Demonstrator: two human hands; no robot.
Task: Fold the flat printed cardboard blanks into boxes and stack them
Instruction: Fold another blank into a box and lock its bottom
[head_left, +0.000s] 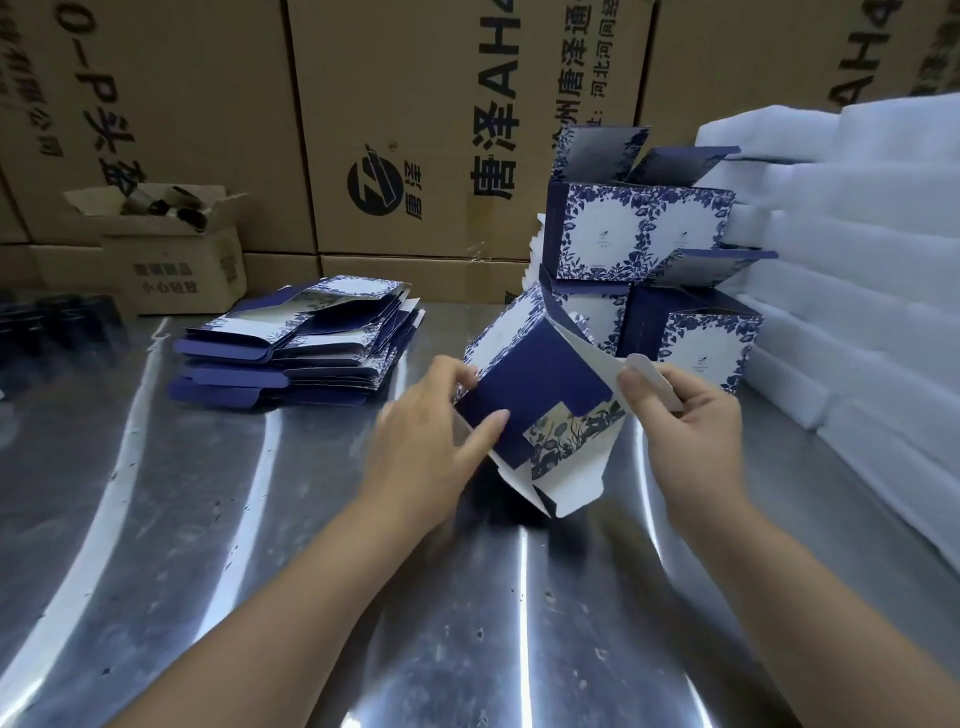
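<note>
Both forearms reach over the steel desk, left hand pinching the half-formed blue box at its left edge, right hand gripping its white flap on the right, with the stacked boxes just beyond and the flat blanks further left.

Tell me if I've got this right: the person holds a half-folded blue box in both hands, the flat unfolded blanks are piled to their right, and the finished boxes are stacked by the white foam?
Not quite. In the head view the pile of flat blanks lies to the person's left, not right. The rest holds: the left hand and right hand hold the half-folded box, and the finished boxes are stacked beside the white foam.
</note>
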